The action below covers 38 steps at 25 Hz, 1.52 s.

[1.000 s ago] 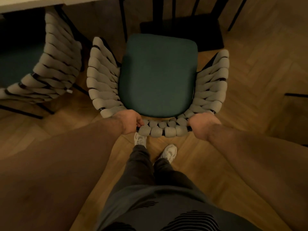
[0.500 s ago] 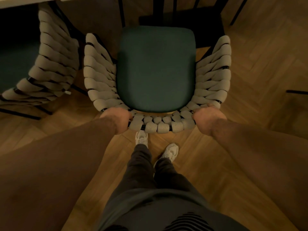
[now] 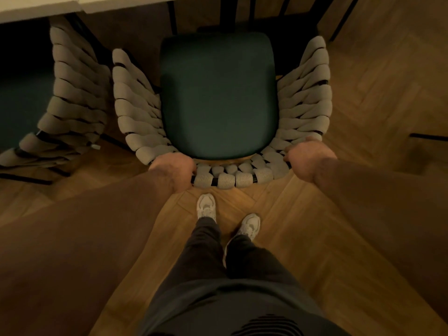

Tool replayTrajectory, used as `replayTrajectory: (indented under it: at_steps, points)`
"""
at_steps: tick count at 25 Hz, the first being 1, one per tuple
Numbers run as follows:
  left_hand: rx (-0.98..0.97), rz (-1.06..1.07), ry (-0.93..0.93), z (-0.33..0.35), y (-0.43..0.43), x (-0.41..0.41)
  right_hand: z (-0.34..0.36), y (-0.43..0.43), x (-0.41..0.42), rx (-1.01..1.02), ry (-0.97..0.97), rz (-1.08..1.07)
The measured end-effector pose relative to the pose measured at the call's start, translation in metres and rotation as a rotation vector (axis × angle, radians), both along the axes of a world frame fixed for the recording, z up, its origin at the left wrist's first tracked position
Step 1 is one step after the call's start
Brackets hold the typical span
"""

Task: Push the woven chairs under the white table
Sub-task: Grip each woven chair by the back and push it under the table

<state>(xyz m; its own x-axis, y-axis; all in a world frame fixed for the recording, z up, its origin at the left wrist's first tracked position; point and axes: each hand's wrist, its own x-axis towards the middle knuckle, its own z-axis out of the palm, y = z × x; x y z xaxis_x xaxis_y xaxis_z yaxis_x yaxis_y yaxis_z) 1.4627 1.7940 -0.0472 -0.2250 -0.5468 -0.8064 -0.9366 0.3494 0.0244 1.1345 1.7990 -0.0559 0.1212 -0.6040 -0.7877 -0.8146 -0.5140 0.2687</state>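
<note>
While the left hand (image 3: 173,169) and right hand (image 3: 308,158) each curl round the woven back of the chair (image 3: 228,179), one at either end, its green seat (image 3: 218,93) faces the white worktop (image 3: 36,8), front edge close to it. A second chair (image 3: 72,100) stands just beside, on the left, partly under the worktop.

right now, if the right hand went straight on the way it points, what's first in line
The right hand grips the woven chair's back rim, so that comes first; beyond it, probably the green seat cushion.
</note>
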Motion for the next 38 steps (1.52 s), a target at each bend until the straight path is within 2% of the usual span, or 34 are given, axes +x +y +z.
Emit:
replayTrajectory:
  at_steps: [6, 9, 12, 14, 16, 17, 19, 22, 23, 26, 30, 35, 38]
  points:
    - [-0.017, -0.031, -0.022, -0.001, -0.001, -0.005, 0.004, 0.006, -0.007, -0.024, -0.041, 0.069]
    - [0.052, -0.001, -0.015, 0.001, -0.002, -0.013, 0.004, 0.007, -0.019, -0.053, -0.214, -0.051]
    - [0.176, 0.035, 0.014, -0.001, 0.015, -0.039, -0.004, 0.010, -0.034, -0.171, -0.624, -0.439]
    - [0.148, 0.049, 0.032, -0.011, 0.026, -0.064, -0.008, 0.009, -0.047, -0.416, -0.836, -0.745]
    - [0.143, 0.135, 0.082, -0.022, 0.027, -0.090, -0.010, -0.001, -0.062, -0.628, -0.841, -0.979]
    - [0.155, 0.171, 0.109, -0.025, 0.025, -0.103, -0.009, -0.009, -0.071, -0.660, -0.817, -1.085]
    - [0.169, 0.236, 0.150, -0.029, 0.022, -0.118, -0.014, -0.027, -0.086, -0.554, -0.798, -1.323]
    - [0.135, 0.326, 0.175, -0.026, 0.026, -0.120, -0.026, -0.041, -0.084, -0.214, -0.903, -1.722]
    - [0.127, 0.343, 0.188, -0.025, 0.027, -0.119, -0.032, -0.042, -0.080, -0.168, -0.914, -1.799]
    - [0.131, 0.378, 0.269, -0.018, 0.024, -0.116, -0.040, -0.050, -0.076, -0.257, -0.832, -1.756]
    - [0.093, 0.405, 0.352, -0.015, 0.023, -0.102, -0.037, -0.060, -0.079, -0.281, -0.809, -1.755]
    - [-0.135, 0.297, 0.466, -0.005, 0.011, -0.115, -0.012, -0.113, -0.080, -0.441, -0.845, -1.551]
    - [-0.198, 0.265, 0.483, -0.013, -0.006, -0.134, -0.004, -0.150, -0.092, -0.472, -0.765, -1.505]
